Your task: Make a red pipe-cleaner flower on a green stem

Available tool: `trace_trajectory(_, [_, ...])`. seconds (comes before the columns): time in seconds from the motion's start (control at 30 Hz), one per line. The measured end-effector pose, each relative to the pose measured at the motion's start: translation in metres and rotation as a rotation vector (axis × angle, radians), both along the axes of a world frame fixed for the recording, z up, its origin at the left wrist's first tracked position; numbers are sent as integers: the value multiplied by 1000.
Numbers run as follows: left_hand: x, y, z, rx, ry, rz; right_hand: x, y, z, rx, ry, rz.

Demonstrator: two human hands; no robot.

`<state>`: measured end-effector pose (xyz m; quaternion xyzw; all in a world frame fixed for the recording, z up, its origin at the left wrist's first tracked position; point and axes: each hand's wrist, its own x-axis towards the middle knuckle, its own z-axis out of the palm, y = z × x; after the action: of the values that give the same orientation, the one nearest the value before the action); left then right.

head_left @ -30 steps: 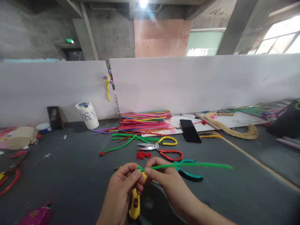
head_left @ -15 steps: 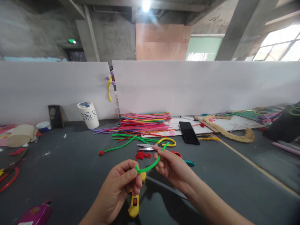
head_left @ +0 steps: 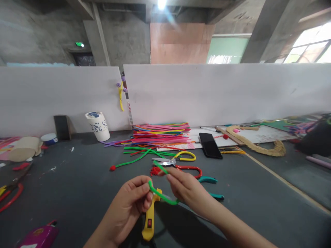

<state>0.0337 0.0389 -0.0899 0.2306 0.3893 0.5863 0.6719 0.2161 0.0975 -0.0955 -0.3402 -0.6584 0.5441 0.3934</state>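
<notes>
A short green pipe cleaner (head_left: 165, 198) is bent into a loop between my hands. My left hand (head_left: 131, 203) pinches one end between thumb and fingertips. My right hand (head_left: 190, 187) grips the other part, its free tip sticking out up and left past the fingers. Under my hands lies a yellow hot glue gun (head_left: 148, 222) with a red switch. Just beyond my right hand are scissors (head_left: 184, 157) with one yellow and one red handle, small red pieces (head_left: 155, 171) partly hidden by the fingers, and teal-handled pliers (head_left: 209, 179).
A bundle of colourful pipe cleaners (head_left: 160, 134) lies at the back, with green ones (head_left: 137, 159) in front, one tipped by a red ball. A phone (head_left: 210, 145) is to the right, a white cup (head_left: 97, 126) to the left. A purple object (head_left: 38, 236) sits at front left.
The pipe cleaner has gone from a gentle curve to a tight bend. My right hand has turned over, swinging its free end leftward. My left hand stays nearly in place.
</notes>
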Motion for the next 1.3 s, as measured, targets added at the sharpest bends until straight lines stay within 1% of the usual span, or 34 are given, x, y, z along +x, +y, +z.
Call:
trace_trajectory(0.07, [1,-3,1,-3,14,-43,-3,-6,1,145,-96,55])
trace_trajectory(0.17, [1,-4,2,0,30,-48,-4,-10,4,346,-212,102])
trace_trajectory(0.27, [-1,-4,2,-1,46,-40,-2,-9,3,456,-295,111])
trace_trajectory(0.4, [-1,-4,3,2,64,-53,0,-8,-1,506,-350,96])
trace_trajectory(0.67, [0,-4,4,2,97,-76,-3,-7,1,603,-410,87])
trace_trajectory(0.83, [3,-3,2,-23,107,-108,-1,-10,-3,680,-426,78])
trace_trajectory(0.9, [3,-4,3,-19,105,-95,-1,-9,-4,702,-431,70])
trace_trajectory(1.07, [1,-4,5,24,107,0,0,-6,-5,707,-426,52])
trace_trajectory(1.3, [0,-3,3,13,111,-40,0,-4,-6,697,-429,19])
